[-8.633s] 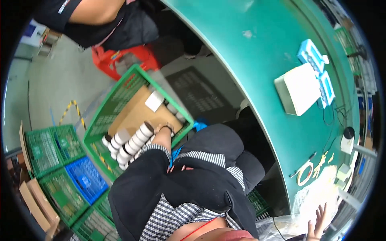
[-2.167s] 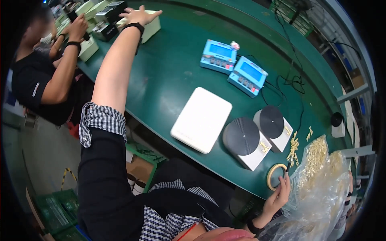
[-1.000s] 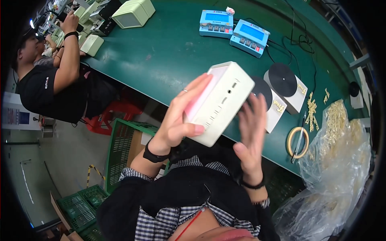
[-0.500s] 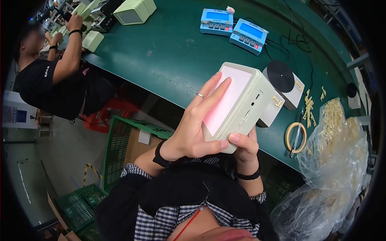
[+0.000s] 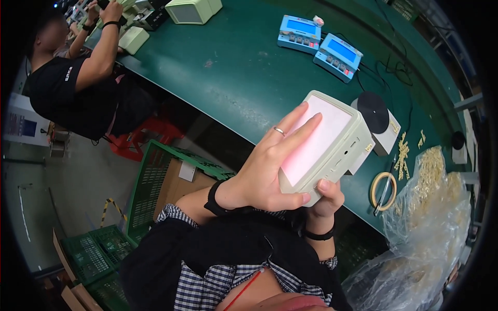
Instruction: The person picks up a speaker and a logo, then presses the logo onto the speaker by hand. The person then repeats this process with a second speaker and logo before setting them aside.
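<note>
Both my hands hold a pale cream-green box-shaped device (image 5: pixel 357 154) with a lit, pinkish-white panel on its front. My left hand (image 5: pixel 262 168) lies across the panel, two fingers stretched over it and the thumb at the lower edge. At the lower side my right hand (image 5: pixel 328 199) grips the device, its thumb lying on the side face near the left thumb. Small ports and a round hole line that side face. Right fingers are mostly hidden behind the device. Just beyond it sits a white block (image 5: pixel 388 139) bearing a round black disc (image 5: pixel 373 112).
Two blue boxes with screens (image 5: pixel 338 57) stand farther back on the green bench (image 5: pixel 228 67). To the right lie a tape roll (image 5: pixel 383 192), a pen, loose gold pieces (image 5: pixel 402 158) and a clear plastic bag (image 5: pixel 425 223). A co-worker (image 5: pixel 78 83) is at left; green crates (image 5: pixel 150 181) stand below.
The bench has shifted rightward in view, and the device with both hands sits a little farther right and lower. My right thumb has moved up the side face, covering where buttons showed.
</note>
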A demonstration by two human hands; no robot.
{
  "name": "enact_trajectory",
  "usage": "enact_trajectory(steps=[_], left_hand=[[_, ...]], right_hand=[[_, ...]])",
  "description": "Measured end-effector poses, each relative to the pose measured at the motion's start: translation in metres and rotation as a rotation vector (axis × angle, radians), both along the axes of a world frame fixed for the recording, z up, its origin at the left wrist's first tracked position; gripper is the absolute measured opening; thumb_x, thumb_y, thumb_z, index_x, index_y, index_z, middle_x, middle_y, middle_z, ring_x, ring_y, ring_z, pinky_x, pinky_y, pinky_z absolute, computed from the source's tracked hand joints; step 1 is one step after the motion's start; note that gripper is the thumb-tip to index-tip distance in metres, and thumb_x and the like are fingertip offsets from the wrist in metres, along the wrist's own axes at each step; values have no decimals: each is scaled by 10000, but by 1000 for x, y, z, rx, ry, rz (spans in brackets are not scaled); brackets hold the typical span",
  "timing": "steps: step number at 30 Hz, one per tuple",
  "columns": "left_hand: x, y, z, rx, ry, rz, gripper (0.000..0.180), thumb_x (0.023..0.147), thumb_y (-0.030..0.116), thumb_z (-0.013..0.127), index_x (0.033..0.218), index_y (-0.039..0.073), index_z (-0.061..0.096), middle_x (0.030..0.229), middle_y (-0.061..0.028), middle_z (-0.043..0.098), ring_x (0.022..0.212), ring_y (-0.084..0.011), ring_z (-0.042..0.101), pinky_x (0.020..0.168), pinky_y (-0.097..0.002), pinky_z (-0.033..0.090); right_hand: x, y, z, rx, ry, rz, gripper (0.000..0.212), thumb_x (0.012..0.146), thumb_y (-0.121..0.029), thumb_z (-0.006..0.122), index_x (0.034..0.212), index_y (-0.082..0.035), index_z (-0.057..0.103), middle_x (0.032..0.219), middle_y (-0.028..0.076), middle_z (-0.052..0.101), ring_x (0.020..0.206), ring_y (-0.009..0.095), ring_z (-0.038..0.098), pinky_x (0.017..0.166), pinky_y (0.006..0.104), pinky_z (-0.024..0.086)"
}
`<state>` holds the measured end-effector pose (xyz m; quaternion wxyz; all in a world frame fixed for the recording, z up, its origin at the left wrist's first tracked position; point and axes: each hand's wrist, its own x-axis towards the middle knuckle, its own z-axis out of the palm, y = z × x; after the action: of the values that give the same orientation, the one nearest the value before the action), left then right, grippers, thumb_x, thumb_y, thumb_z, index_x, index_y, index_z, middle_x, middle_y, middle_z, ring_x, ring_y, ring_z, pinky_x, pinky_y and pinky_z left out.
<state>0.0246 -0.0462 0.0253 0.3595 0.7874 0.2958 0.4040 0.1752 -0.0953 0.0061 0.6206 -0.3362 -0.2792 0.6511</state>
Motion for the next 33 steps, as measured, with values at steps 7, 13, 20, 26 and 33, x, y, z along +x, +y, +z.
enact_trajectory(steps=[7,13,20,26,33], left_hand=[[-6,6,-1,-124,-62,-23,1038,647,480,681,1476,-43,337,1530,-323,225,1402,-441,309,1126,-472,260],[-19,20,15,-128,-27,-129,999,707,539,663,1474,-21,353,1529,-312,237,1394,-431,326,1118,-465,279],[-67,196,43,213,348,536,874,796,629,636,1325,-53,498,1350,-309,484,1284,-433,452,1086,-431,370],[-137,407,52,-115,1050,1158,1290,592,969,440,1489,46,348,1503,-380,213,1413,-542,158,1089,-702,113],[-184,511,47,-302,1197,1132,1125,613,912,440,1396,105,473,1448,-250,349,1336,-479,252,1050,-649,181]], right_hand=[[4,-2,-11,-39,-78,72,1000,623,-292,663,1479,27,255,1416,201,431,1282,321,478,1074,410,385],[18,-10,-26,0,-114,93,1075,584,-376,617,1503,18,222,1476,248,362,1352,397,395,1115,465,348],[57,-30,-40,201,241,-143,1135,692,-601,686,1523,-21,177,1495,298,297,1341,526,330,968,631,442],[87,-48,-66,238,321,-344,1019,778,-631,577,1531,-57,201,1491,288,313,1343,475,369,1018,600,396],[105,-57,-56,-147,498,-775,1039,804,-711,546,1516,-36,206,1406,396,334,1208,554,475,816,701,494]])
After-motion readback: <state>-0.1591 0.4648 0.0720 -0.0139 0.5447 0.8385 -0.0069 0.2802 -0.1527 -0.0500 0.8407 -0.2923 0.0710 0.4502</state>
